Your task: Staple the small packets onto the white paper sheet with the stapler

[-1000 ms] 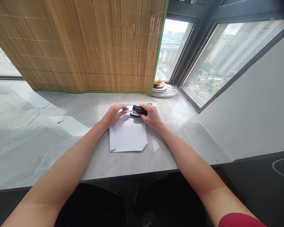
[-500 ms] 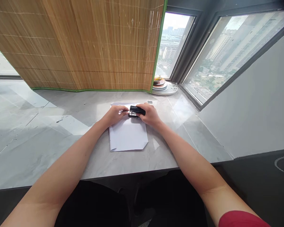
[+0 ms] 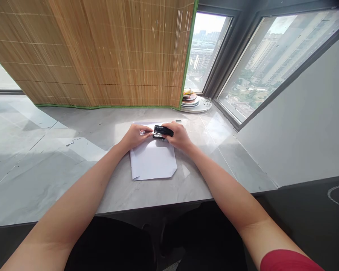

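Note:
My right hand (image 3: pixel 179 136) is wrapped round a black stapler (image 3: pixel 163 131), above the upper part of a white sheet of paper (image 3: pixel 154 162). The stapler's front end points left, and a gap shows between its top arm and its base. Just off that front end, my left hand (image 3: pixel 137 136) has its thumb and fingers pressed together in a pinch. What they hold, if anything, is too small to make out. The paper lies on the grey marble-look sill, with a fold at its lower left corner and a cut or folded lower right corner.
Small strips of staples (image 3: pixel 178 121) lie beyond my right hand. A stack of plates (image 3: pixel 190 101) stands at the back by the window. Dark bits (image 3: pixel 73 142) are scattered on the sill (image 3: pixel 115 199) to the left. A bamboo blind (image 3: pixel 110 56) hangs along the back.

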Demonstrator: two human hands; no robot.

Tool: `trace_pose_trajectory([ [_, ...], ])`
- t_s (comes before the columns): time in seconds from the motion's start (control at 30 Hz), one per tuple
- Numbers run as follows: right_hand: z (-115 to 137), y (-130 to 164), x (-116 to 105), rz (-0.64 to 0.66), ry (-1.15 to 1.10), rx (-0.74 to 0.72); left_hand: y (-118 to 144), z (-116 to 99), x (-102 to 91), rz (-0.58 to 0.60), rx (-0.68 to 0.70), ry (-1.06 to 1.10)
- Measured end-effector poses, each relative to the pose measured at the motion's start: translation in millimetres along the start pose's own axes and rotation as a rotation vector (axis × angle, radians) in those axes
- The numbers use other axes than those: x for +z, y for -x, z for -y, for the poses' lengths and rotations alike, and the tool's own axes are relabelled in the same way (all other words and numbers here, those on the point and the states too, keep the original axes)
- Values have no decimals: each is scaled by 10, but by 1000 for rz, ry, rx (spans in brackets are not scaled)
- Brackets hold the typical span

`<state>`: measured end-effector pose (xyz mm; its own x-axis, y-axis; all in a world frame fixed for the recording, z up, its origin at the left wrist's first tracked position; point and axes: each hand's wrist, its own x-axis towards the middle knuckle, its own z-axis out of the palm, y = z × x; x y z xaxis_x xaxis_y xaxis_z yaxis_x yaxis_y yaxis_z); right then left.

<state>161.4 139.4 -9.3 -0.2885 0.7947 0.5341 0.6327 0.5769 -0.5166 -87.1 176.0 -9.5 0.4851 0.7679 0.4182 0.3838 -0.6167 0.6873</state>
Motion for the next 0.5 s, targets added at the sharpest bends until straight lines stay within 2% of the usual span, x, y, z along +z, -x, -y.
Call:
trace_pose_trajectory([
  [0.23,-123,-8,-67,-71,-156,11,15,-27,-74,-23,195,13],
  [0.4,-345,-4,-194,-36,-297,35,35,-49,-152,20,230,10],
  [0.5,-349,-2,-240,16,-362,37,48,-83,-141,49,214,60],
])
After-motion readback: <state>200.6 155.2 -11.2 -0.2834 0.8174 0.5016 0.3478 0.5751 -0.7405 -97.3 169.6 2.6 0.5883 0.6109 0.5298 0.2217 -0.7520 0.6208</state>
